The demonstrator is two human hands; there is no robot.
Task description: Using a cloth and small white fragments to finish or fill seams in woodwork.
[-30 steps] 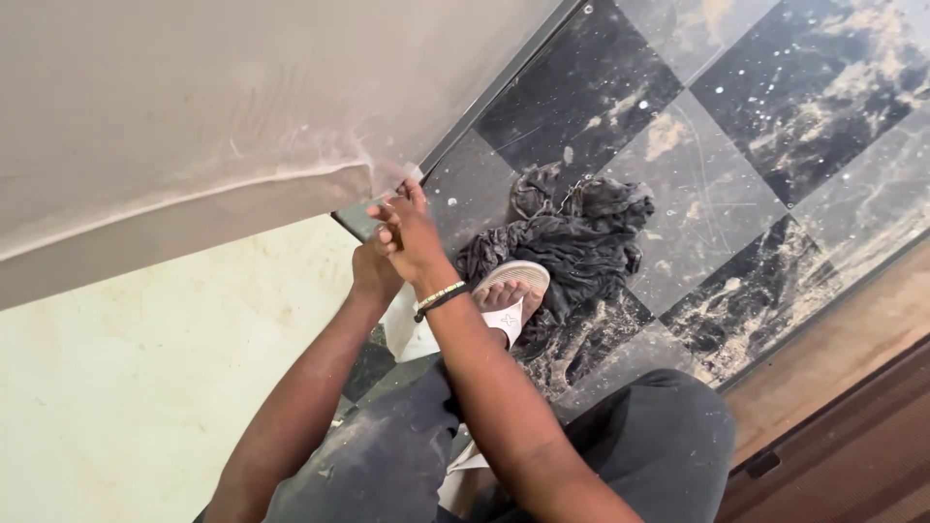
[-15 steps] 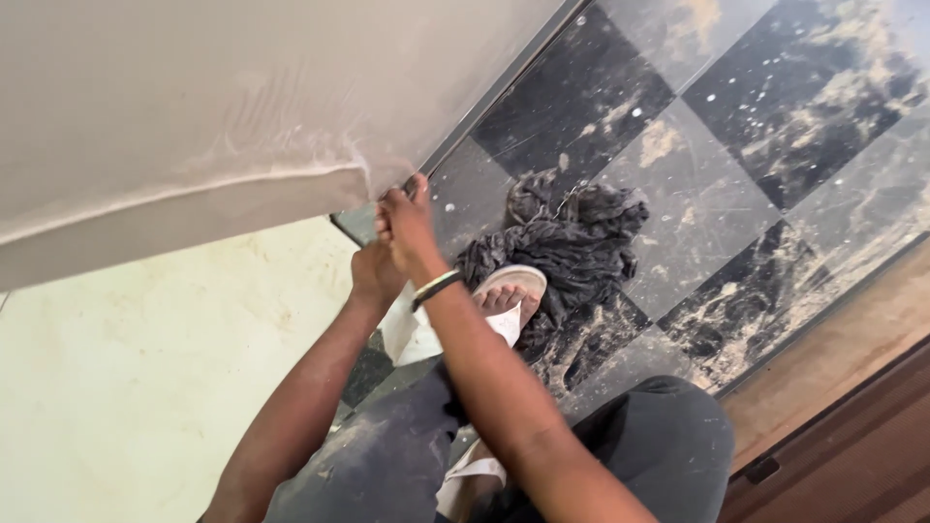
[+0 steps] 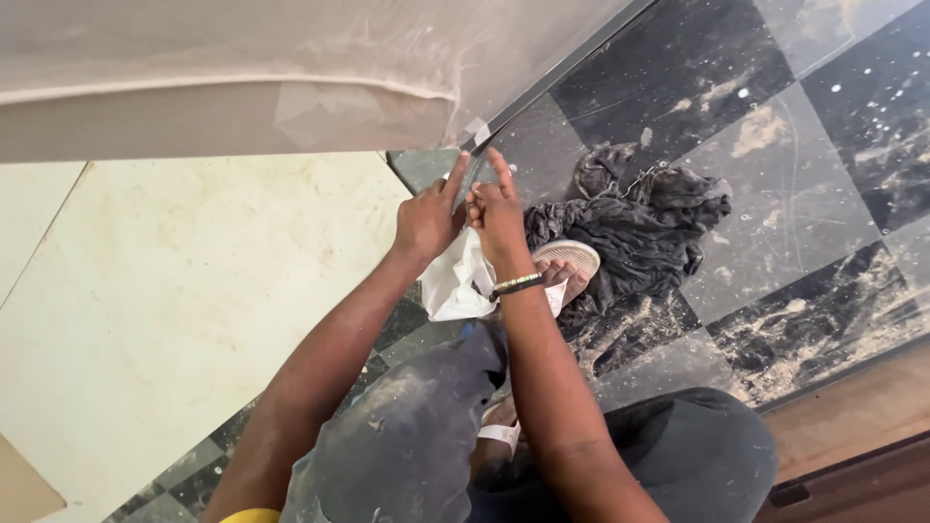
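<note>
A pale cream floor tile (image 3: 184,320) lies at nine o'clock. The left hand (image 3: 426,218) has its grip narrow, forefinger raised toward the dark strip (image 3: 542,92) along the dusty wall (image 3: 242,58). Just beside it the right hand (image 3: 499,215) points likewise, grip narrow, holding nothing I can make out. A white bag (image 3: 450,286) lies below both. At three o'clock, a dark rag (image 3: 630,232) rests on the checkered floor (image 3: 775,223).

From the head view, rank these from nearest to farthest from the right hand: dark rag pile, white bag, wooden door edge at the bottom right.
Measured from the right hand:
1. White bag, just below it, between the wrists.
2. Dark rag pile, to its right on the floor; nearly as close.
3. Wooden door edge, far at the bottom right.
</note>
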